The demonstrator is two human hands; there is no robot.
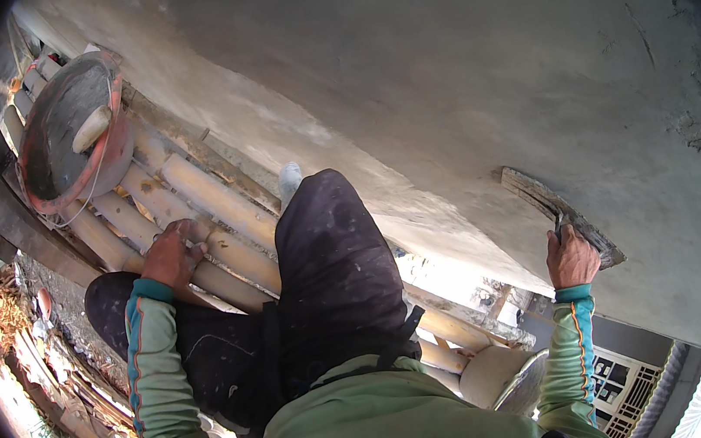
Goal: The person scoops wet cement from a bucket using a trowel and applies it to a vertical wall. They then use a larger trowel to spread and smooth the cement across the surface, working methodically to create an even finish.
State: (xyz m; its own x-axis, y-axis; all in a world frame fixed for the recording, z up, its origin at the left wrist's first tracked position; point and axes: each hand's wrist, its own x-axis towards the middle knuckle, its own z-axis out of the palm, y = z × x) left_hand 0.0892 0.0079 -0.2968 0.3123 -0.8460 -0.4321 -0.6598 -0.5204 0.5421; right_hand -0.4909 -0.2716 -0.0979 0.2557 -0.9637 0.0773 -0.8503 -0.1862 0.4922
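Observation:
My right hand (pixel 572 258) is closed round the handle of a plastering float (pixel 531 195). The float's long, mortar-crusted board lies against the grey plastered wall (pixel 436 60). My left hand (pixel 170 257) is beside my bent left knee, low over the bamboo poles (pixel 222 204). Its fingers are curled, and what they grip, if anything, cannot be made out. Ahead of that hand a reddish bucket (pixel 124 146) with a wire handle stands on the poles. Its inside is coated grey, and a pale oblong object (pixel 92 128) lies in it.
I am crouched on a bamboo platform along the wall. A dark plank (pixel 47 243) edges it on the left, with debris-strewn ground (pixel 55 343) below. A rounded, pale container (pixel 497 376) is near my right side. A window grille (pixel 621 391) shows at lower right.

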